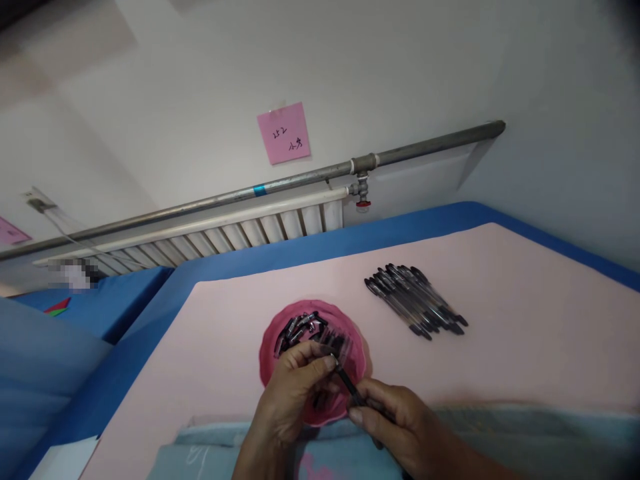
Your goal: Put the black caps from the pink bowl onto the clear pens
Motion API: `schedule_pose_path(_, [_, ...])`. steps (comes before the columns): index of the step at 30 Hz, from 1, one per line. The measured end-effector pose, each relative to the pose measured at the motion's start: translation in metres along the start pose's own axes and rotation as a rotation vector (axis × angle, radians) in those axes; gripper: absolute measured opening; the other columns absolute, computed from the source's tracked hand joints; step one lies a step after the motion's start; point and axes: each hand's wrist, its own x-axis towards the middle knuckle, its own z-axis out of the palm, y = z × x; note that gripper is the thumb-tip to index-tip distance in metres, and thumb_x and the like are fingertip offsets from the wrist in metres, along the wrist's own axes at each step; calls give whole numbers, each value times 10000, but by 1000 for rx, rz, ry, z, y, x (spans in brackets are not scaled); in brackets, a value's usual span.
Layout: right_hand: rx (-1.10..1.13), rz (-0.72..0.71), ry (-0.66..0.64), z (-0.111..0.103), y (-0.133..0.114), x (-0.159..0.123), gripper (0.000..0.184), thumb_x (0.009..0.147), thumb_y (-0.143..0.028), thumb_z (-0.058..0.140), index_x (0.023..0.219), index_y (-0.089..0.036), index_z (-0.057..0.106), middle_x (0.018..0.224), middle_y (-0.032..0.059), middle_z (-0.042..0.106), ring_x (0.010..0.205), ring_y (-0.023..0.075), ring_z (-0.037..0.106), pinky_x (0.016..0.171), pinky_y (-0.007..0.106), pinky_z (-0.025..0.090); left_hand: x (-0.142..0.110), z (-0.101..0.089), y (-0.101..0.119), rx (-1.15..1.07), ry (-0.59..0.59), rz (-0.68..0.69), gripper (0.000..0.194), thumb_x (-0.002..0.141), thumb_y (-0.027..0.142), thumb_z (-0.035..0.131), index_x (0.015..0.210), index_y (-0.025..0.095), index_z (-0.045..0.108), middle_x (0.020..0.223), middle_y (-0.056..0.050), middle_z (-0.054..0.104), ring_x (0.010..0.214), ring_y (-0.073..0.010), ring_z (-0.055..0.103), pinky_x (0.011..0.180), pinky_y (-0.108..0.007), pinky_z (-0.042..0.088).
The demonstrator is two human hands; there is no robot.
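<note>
Over the near side of a pink scalloped bowl (pixel 361 343), my two hands share one black pen (pixel 348 381). Thumb and fingers of my left hand (pixel 293 387) pinch its upper end. My right hand (pixel 403 423) is closed around the lower part of the barrel. Short black pen caps (pixel 295 331) lie in the left of the bowl, and clear tube-like parts (pixel 336 341) lie behind my left fingers. My hands hide part of the bowl's contents. To the right, a bundle of black-capped pens (pixel 415 300) lies side by side.
A pink sheet (pixel 525 320) covers the blue-edged table (pixel 320 257). Bluish cloth (pixel 220 453) lies along the near edge. Behind stand a white radiator (pixel 270 227), a metal pipe (pixel 425 147) and the wall, with a pink note (pixel 284 133) taped up.
</note>
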Motion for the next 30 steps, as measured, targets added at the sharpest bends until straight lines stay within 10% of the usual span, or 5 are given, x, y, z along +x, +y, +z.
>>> schedule_pose_path(30, [69,61,41,-4,9,4,249,810,-398,461,684,-188,508,519,-53,459,480,87,415,456,195,322,4,7,-8,113,-31,23,198,692,298,676,753,144,567,552,15,586,475,-80,516,494,-198,370])
